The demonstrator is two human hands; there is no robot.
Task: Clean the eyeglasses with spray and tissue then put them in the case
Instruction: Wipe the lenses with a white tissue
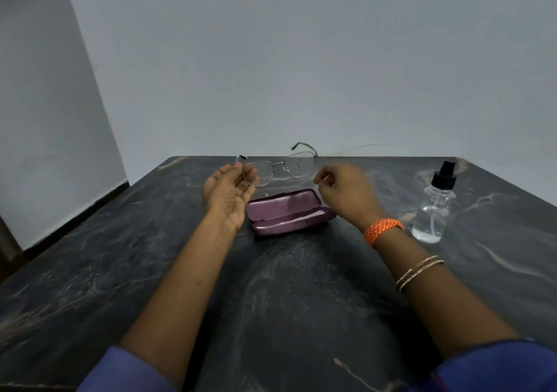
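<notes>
Thin metal-framed eyeglasses are held up above the table, with droplets on the right lens. My left hand grips them at the left lens and hinge, palm facing me. My right hand hovers just right of the glasses with fingers curled; whether it pinches anything I cannot tell. An open purple case lies on the table below both hands, with something white inside. A clear spray bottle with a black pump top stands upright to the right of my right wrist.
The dark marbled table ends at a far edge against a grey wall. Its left edge drops toward a dark floor strip.
</notes>
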